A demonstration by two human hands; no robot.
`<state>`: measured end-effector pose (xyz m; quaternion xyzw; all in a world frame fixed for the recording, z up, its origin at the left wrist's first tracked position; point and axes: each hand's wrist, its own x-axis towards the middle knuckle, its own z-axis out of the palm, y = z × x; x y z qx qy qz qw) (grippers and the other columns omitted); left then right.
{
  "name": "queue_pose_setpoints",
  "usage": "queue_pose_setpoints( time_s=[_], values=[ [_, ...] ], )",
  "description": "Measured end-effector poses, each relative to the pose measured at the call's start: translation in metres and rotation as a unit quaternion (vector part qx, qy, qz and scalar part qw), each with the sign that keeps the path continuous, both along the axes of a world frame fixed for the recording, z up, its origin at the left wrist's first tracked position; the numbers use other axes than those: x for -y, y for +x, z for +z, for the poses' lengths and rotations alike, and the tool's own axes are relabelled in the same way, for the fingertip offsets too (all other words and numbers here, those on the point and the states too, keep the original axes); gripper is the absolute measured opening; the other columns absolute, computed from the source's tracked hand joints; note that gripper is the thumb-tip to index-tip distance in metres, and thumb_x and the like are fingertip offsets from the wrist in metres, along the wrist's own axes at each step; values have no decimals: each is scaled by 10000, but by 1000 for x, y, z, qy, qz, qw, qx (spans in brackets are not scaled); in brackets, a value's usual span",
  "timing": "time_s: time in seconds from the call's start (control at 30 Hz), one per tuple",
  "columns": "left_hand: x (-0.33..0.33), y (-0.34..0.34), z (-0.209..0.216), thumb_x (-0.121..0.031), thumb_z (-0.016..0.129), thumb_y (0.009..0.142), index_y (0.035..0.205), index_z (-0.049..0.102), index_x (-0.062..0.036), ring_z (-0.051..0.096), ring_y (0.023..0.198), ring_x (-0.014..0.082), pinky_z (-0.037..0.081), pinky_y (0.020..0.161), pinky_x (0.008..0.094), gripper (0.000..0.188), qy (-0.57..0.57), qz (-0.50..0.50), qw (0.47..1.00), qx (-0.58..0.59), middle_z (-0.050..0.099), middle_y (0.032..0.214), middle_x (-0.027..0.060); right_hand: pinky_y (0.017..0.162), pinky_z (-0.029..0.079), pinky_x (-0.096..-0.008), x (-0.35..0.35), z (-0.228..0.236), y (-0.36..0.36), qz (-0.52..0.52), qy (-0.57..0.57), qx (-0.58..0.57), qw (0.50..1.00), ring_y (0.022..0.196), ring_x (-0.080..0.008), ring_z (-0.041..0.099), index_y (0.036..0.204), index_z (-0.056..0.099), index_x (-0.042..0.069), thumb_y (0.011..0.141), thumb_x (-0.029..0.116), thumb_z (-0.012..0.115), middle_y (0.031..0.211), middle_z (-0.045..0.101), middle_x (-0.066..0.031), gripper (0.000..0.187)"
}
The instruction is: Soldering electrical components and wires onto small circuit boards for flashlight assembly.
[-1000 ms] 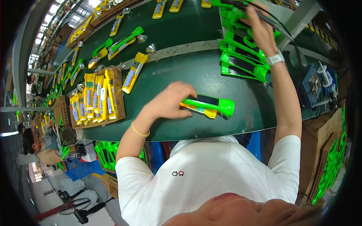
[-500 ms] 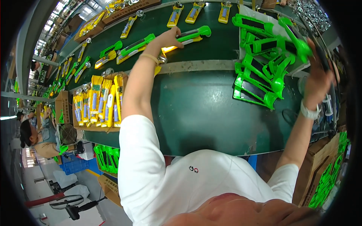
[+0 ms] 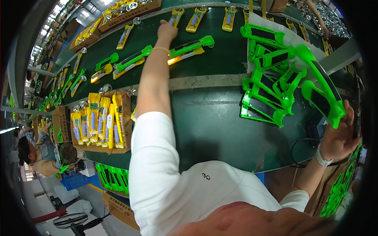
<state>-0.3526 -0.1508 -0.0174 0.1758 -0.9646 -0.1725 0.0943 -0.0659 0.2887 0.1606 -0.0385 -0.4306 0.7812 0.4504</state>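
across the flat dark green worktop, a blurred yellow plastic torch body is reached by the left hand; long green plastic shells are met by the right hand. neither grip's closure can be told. step judged: part-fetching; a secure pinch would be needed next.

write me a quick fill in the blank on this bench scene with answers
1. The left hand is at a part coloured ____.
2. The ____ hand holds a green casing.
3. The person's shirt is coloured ____.
4. The box of yellow parts sits to the person's ____.

Missing words: yellow; right; white; left
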Motion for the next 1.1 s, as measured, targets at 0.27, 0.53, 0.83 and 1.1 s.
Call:
queue_pose_setpoints(
  time_s=[0.27, 0.53, 0.83, 1.1],
  values=[
    [27, 180, 93, -282, 731, 685, 1093, 561, 23, 591, 803, 150, 457, 709, 263, 537, 258, -154, 939, -165, 625, 918, 92, 788, 446, -361, 73, -43, -15, 477, 305, 157, 809, 876, -250, 610, 1181, 371, 74, 943, 404, 308, 950, 615, -171, 412],
    [-10, 386, 90, -80, 729, 688, 1159, 502, -7, 546, 956, 162, 445, 834, 286, 527, 399, -151, 894, -136, 554, 1059, 62, 671, 551, -352, 146, -76, -32, 481, 244, 101, 836, 960, -270, 596, 1167, 322, 30, 937, 346, 397, 1089, 537, -159, 398],
    [-119, 392, 31, -155, 721, 668, 1058, 559, -44, 322, 1245, 379, 237, 1029, 510, 438, 78, -410, 907, -59, 443, 1209, 207, 601, 533, -349, 57, -129, 18, 388, 95, 58, 915, 888, -323, 603, 1159, 375, 78, 951, 363, 336, 1016, 576, -182, 355],
    [-82, 382, 34, -98, 712, 657, 1198, 485, -117, 482, 1116, 257, 271, 1020, 507, 587, 91, -421, 901, 46, 524, 1182, 90, 447, 413, -243, 16, -172, 89, 262, 7, 99, 960, 660, -193, 521, 1124, 399, 131, 923, 437, 377, 838, 550, -123, 367]
  ],
)
